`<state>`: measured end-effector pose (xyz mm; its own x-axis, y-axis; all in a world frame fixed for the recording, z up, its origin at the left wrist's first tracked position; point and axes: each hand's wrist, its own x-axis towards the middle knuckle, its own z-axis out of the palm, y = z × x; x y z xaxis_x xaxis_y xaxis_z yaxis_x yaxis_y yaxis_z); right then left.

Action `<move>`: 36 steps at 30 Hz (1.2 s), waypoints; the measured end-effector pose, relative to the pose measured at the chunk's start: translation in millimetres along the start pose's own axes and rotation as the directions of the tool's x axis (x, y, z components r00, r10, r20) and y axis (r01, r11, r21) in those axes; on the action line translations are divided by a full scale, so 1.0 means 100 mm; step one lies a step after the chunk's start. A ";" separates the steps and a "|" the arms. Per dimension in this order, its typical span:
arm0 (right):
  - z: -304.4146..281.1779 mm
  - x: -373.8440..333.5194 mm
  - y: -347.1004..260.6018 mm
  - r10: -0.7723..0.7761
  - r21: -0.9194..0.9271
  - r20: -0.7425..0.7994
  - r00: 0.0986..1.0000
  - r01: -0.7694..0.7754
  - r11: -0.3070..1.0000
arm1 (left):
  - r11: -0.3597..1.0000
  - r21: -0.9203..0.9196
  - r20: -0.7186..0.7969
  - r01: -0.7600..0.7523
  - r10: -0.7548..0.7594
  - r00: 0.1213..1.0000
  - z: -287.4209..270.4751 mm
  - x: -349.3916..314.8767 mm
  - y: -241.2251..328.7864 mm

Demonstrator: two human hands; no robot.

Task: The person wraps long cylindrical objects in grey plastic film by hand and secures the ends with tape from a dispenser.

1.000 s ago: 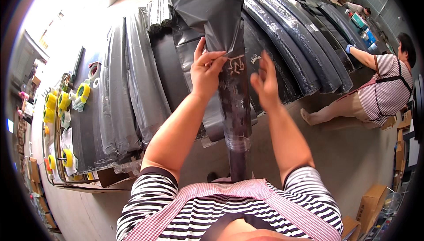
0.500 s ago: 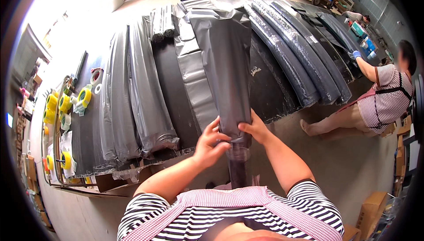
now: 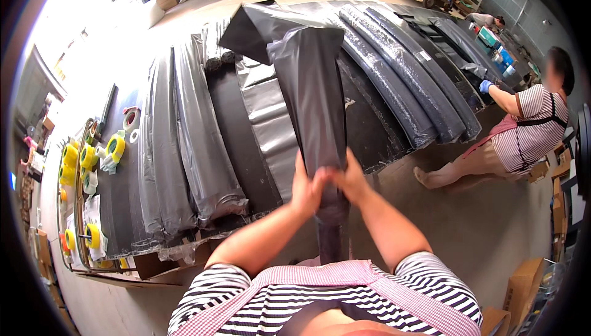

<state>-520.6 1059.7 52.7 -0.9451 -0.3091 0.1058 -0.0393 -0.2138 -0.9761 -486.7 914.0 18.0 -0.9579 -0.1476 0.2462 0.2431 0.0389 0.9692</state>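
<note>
A long black plastic sleeve (image 3: 311, 96) stretches away from my body over the table, its far end wide and creased. From its near end a dark wrapped roll (image 3: 333, 234) sticks out toward my chest. My left hand (image 3: 308, 189) is wrapped round the left side of the sleeve near this end. On the opposite side my right hand (image 3: 351, 179) grips it too, the thumbs close together on top and slightly blurred. Beneath, a flat strip of shiny black film (image 3: 271, 133) lies on the dark tabletop (image 3: 237, 133).
Several black-wrapped rolls (image 3: 206, 133) lie to the left, and clear-wrapped dark rolls (image 3: 400, 77) to the right. Yellow tape rolls (image 3: 115, 145) sit at the table's left end. A co-worker (image 3: 532, 120) in a striped shirt stands at the right. Cardboard boxes (image 3: 523, 287) are at lower right.
My left hand has closed from loose fingers to a grip on the sleeve. The sleeve's far end has lifted and folded over to the left.
</note>
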 end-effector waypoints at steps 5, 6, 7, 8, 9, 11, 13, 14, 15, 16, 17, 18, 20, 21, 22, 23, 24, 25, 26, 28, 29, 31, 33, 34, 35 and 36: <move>-0.36 -0.85 0.47 0.005 -0.234 0.087 0.996 0.016 0.972 | 0.974 0.202 0.296 -0.102 0.038 0.954 -0.20 -0.86 -0.24; -0.43 -0.87 0.47 0.066 -0.222 0.114 0.991 -0.040 0.974 | 0.991 0.121 0.349 0.052 -0.091 0.933 -0.25 -0.76 -0.14; -0.52 -0.67 0.35 -0.022 -0.193 0.125 0.992 0.046 0.980 | 0.965 0.150 0.390 0.215 -0.258 0.884 -0.35 -0.49 0.06; -0.51 -0.37 0.15 -0.103 -0.158 0.126 0.987 0.123 0.980 | 0.973 0.232 0.173 -0.002 -0.039 0.984 -0.48 -0.25 -0.23; -0.51 -0.02 -0.17 -0.187 -0.135 0.056 0.981 0.193 0.972 | 0.986 0.163 0.050 -0.028 0.021 0.999 -0.53 0.17 -0.14; -0.45 0.75 -0.59 -0.194 -0.057 -0.065 0.979 0.190 0.980 | 0.960 -0.256 -0.078 -0.111 0.094 0.993 -0.54 1.23 0.34; -0.33 1.32 -0.67 0.011 0.038 -0.082 0.997 -0.008 0.999 | 0.879 -0.469 0.066 0.087 -0.064 0.996 -0.34 1.80 0.39; -0.17 1.41 -0.81 0.148 0.124 -0.018 0.989 -0.145 0.982 | 0.832 -0.501 0.172 0.239 -0.175 0.969 -0.22 1.92 0.50; -0.08 1.37 -0.83 0.212 0.175 -0.042 0.976 -0.202 0.964 | 0.937 -0.347 0.018 0.041 -0.037 0.999 -0.03 1.88 0.56; -0.09 1.19 -0.78 0.186 0.183 -0.028 0.982 -0.178 0.967 | 0.982 -0.153 -0.088 -0.114 0.102 0.991 0.14 1.62 0.70; -0.08 0.98 -0.76 0.153 0.183 0.000 0.988 -0.150 0.972 | 0.978 -0.193 -0.061 -0.075 0.064 0.996 0.12 1.40 0.73; -0.08 0.75 -0.69 0.029 0.067 -0.012 0.999 -0.028 0.997 | 0.926 -0.375 -0.008 -0.048 0.049 0.999 0.12 1.14 0.76; 0.00 0.16 -0.50 -0.096 0.047 0.018 0.995 0.095 0.994 | 0.962 -0.212 0.034 -0.173 0.184 0.982 0.00 0.57 0.72; 0.05 -0.14 -0.44 -0.106 0.140 0.046 0.993 0.098 0.985 | 0.962 -0.212 0.056 -0.172 0.187 0.981 -0.03 0.26 0.74; 0.07 -0.39 -0.35 -0.125 0.014 0.069 0.990 0.124 0.992 | 0.942 -0.315 0.098 -0.119 0.157 0.983 -0.08 0.00 0.56; 0.03 -0.64 -0.27 -0.139 -0.120 0.081 0.987 0.149 0.982 | 0.951 -0.302 0.153 -0.060 0.110 0.982 -0.10 -0.26 0.49; -0.01 -0.82 -0.15 -0.113 -0.180 0.106 0.988 0.131 0.975 | 0.947 -0.316 0.164 -0.067 0.124 0.979 -0.11 -0.51 0.34; -0.04 -0.98 -0.05 -0.087 -0.241 0.119 0.989 0.114 0.964 | 0.964 -0.258 0.241 -0.060 0.125 0.962 -0.15 -0.67 0.29; -0.02 -1.14 -0.01 -0.051 -0.289 0.123 0.991 0.084 0.954 | 0.973 -0.220 0.252 -0.072 0.128 0.959 -0.19 -0.84 0.23; 0.04 -1.43 0.02 0.031 -0.394 0.129 0.991 0.022 0.919 | 0.951 -0.299 0.350 0.077 0.035 0.936 -0.24 -1.18 -0.20; 0.05 -1.56 0.06 0.061 -0.415 0.115 0.992 -0.008 0.910 | 0.967 -0.250 0.380 0.048 0.053 0.924 -0.25 -1.29 -0.25; 0.07 -1.75 0.21 0.120 -0.450 0.091 0.989 -0.066 0.890 | 0.951 -0.276 0.429 0.137 -0.006 0.903 -0.26 -1.53 -0.46; 0.02 -1.84 0.42 0.117 -0.351 0.100 0.988 -0.075 0.933 | 0.951 -0.208 0.557 0.227 -0.075 0.827 -0.33 -1.56 -0.55; 0.02 -1.91 0.46 0.127 -0.301 0.108 0.986 -0.089 0.950 | 0.946 -0.172 0.611 0.276 -0.117 0.783 -0.37 -1.62 -0.61; 0.07 -1.91 0.33 0.186 -0.304 0.155 0.970 -0.132 0.943 | 0.930 -0.170 0.627 0.325 -0.152 0.764 -0.39 -1.58 -0.62; 0.08 -1.93 0.39 0.160 -0.285 0.110 0.981 -0.123 0.951 | 0.943 -0.205 0.607 0.263 -0.088 0.790 -0.40 -1.54 -0.63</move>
<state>-337.3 1103.7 -4.4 -0.8977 -0.4394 -0.0313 -0.0135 0.0985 -0.9950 -348.0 895.3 -80.7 -0.8706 0.4799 0.1079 0.0083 -0.2050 0.9787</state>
